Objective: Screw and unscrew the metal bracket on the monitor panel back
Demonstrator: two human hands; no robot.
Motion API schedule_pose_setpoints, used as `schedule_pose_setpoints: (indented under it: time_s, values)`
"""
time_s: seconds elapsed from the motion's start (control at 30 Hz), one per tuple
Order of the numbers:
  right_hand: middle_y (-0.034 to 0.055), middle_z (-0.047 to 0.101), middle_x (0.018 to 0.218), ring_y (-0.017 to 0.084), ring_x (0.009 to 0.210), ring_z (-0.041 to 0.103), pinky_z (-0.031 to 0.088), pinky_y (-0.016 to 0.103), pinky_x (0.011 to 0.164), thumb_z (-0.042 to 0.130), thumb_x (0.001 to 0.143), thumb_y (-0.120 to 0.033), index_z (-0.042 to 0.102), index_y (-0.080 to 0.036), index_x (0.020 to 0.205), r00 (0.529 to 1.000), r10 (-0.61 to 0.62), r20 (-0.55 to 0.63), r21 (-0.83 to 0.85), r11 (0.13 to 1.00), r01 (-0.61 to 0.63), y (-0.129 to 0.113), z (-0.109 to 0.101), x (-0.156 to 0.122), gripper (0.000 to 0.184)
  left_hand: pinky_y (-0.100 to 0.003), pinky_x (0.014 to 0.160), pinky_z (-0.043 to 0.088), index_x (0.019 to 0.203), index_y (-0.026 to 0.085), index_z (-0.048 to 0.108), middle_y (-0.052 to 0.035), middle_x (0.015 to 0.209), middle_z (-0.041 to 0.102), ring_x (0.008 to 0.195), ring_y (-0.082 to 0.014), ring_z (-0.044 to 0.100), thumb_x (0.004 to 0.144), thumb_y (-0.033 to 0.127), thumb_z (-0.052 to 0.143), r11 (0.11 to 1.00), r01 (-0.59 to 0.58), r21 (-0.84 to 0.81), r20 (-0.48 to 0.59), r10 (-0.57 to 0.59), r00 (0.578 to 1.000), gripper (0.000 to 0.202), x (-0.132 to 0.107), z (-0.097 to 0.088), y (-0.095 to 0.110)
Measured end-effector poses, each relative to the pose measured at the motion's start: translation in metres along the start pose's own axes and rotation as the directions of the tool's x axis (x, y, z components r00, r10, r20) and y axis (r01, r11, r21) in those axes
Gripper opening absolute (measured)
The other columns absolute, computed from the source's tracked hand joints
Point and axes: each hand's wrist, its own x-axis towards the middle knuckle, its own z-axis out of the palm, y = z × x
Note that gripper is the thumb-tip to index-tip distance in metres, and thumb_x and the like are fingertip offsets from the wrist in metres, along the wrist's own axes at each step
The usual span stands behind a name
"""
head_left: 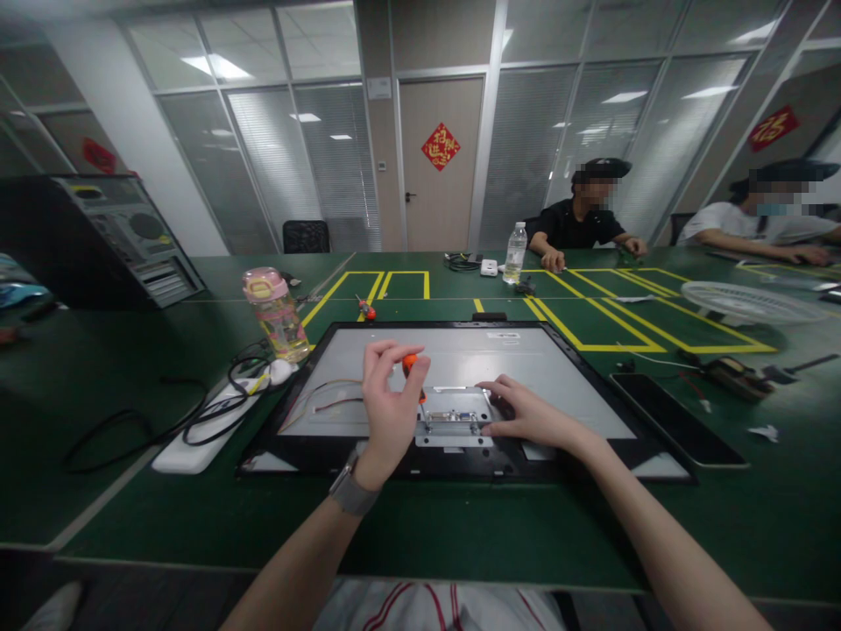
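A monitor [558, 368] lies face down on the green table, its grey metal back exposed inside a black frame. My left hand [389, 405] is closed round an orange-handled screwdriver [410, 362], whose tip points down at a small metal connector bracket [453, 421] near the panel's lower edge. My right hand [526, 414] rests flat on the panel just right of that bracket, fingers stretched and touching its edge. Thin wires [321, 403] run across the panel to the left of my left hand.
A pink-lidded bottle [276, 315], a white power strip [203, 434] with black cables and a computer case [111, 237] stand left. A black flat panel [676, 419] lies right, with a white fan grille [742, 302] behind. Two other people sit at the far side near a water bottle [516, 254].
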Motion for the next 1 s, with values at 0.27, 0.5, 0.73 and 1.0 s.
schedule_pose_setpoints:
  time_s: [0.27, 0.5, 0.73, 1.0]
  values:
    - [0.0084, 0.053, 0.112, 0.026, 0.102, 0.056, 0.047, 0.040, 0.094, 0.074, 0.078, -0.039, 0.053, -0.020, 0.133, 1.000, 0.000, 0.008, 0.009, 1.000, 0.000, -0.0003, -0.0001, 0.0006, 0.062, -0.030, 0.079, 0.047, 0.095, 0.019, 0.068, -0.0051, 0.090, 0.063, 0.085, -0.0165, 0.059, 0.097, 0.026, 0.047, 0.998, 0.068, -0.007, 0.041, -0.068, 0.997, 0.022, 0.0004, -0.0012, 0.0049]
    - [0.0083, 0.054, 0.112, 0.027, 0.103, 0.056, 0.047, 0.040, 0.095, 0.074, 0.078, -0.040, 0.054, -0.022, 0.133, 1.000, 0.001, 0.007, 0.008, 1.000, -0.001, -0.0014, -0.0010, -0.0007, 0.061, -0.031, 0.084, 0.049, 0.101, 0.018, 0.068, -0.0075, 0.097, 0.069, 0.093, -0.0186, 0.064, 0.098, 0.026, 0.041, 0.986, 0.128, -0.109, 0.075, -0.121, 0.990, 0.029, -0.0026, -0.0018, 0.0017]
    - [0.0073, 0.054, 0.111, 0.026, 0.101, 0.057, 0.048, 0.040, 0.094, 0.074, 0.078, -0.039, 0.053, -0.024, 0.134, 1.000, -0.014, -0.002, 0.014, 1.000, 0.014, 0.0022, 0.0008, 0.0001, 0.061, -0.032, 0.080, 0.049, 0.097, 0.021, 0.068, -0.0054, 0.090, 0.067, 0.085, -0.0183, 0.061, 0.090, 0.028, 0.060, 0.997, 0.077, -0.022, 0.054, -0.076, 0.996, 0.013, 0.0000, -0.0003, 0.0011]
    - [0.0078, 0.054, 0.111, 0.027, 0.102, 0.056, 0.048, 0.040, 0.093, 0.074, 0.078, -0.042, 0.054, -0.023, 0.133, 1.000, -0.003, 0.003, 0.012, 1.000, 0.003, 0.0014, 0.0005, -0.0003, 0.062, -0.032, 0.087, 0.048, 0.107, 0.022, 0.069, -0.0067, 0.105, 0.066, 0.100, -0.0190, 0.061, 0.097, 0.021, 0.041, 0.995, 0.070, -0.071, 0.123, -0.061, 0.990, 0.030, 0.0000, -0.0013, 0.0010]
